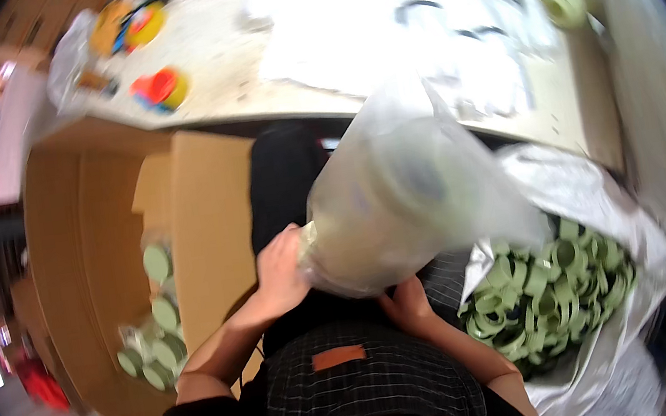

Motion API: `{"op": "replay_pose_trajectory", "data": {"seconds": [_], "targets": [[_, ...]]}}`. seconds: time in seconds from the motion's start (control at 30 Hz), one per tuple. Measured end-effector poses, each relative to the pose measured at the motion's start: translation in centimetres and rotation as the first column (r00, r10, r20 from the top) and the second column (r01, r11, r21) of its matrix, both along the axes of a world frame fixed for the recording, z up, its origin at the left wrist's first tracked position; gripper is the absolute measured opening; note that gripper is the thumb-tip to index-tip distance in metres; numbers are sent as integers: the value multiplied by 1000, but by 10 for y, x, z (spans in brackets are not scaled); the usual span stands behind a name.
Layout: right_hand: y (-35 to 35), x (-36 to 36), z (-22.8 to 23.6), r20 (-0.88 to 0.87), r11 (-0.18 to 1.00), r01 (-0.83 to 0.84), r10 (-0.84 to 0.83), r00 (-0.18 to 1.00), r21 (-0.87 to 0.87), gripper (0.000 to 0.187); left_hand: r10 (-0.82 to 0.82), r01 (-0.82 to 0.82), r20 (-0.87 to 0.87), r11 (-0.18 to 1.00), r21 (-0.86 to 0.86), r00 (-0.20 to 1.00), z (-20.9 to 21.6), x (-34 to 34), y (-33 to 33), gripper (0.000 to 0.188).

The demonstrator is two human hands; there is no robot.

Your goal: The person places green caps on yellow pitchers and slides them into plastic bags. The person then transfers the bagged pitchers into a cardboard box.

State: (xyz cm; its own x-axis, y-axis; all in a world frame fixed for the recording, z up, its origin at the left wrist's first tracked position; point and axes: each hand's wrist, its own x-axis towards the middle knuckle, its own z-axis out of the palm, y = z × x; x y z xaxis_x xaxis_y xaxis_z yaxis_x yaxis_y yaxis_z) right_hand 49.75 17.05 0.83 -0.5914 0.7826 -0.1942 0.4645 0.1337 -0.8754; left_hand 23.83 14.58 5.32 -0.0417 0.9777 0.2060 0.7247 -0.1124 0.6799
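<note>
A large translucent plastic bag [416,197] is held up in front of my chest, with pale round shapes inside, blurred by motion. My left hand [278,270] is closed on the bag's lower left end. Under its bottom edge is my right hand [409,303], its fingers mostly hidden behind the bag. An open cardboard box [216,215] stands beside my left arm. Several pale green round-topped pieces [158,263] lie within it.
To my right, a white sack [650,250] is full of green ring-shaped parts [541,290]. Across the front runs a worktable [231,70] with a pile of clear plastic bags [343,30]. Red and yellow toy-like items [160,88] stand at its left. A green roll [564,2] lies far right.
</note>
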Motion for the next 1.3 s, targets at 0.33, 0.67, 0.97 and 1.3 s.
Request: {"op": "replay_pose_trajectory", "data": {"seconds": [0.33,0.67,0.97,1.3], "targets": [[28,-151,100,-632,666,-742,610,478,82,67,565,-798,685,601,40,460,77,-195,-119,47],[80,-89,66,-258,800,-148,354,899,581,44,889,-752,-206,201,-628,409,-96,-386,-81,51],[173,-91,52,433,433,-348,-111,895,832,74,681,-801,-600,-32,-598,420,-146,-406,-71,57],[216,-77,165,530,592,-465,74,845,658,93,674,-674,56,724,146,736,43,-249,42,39]]}}
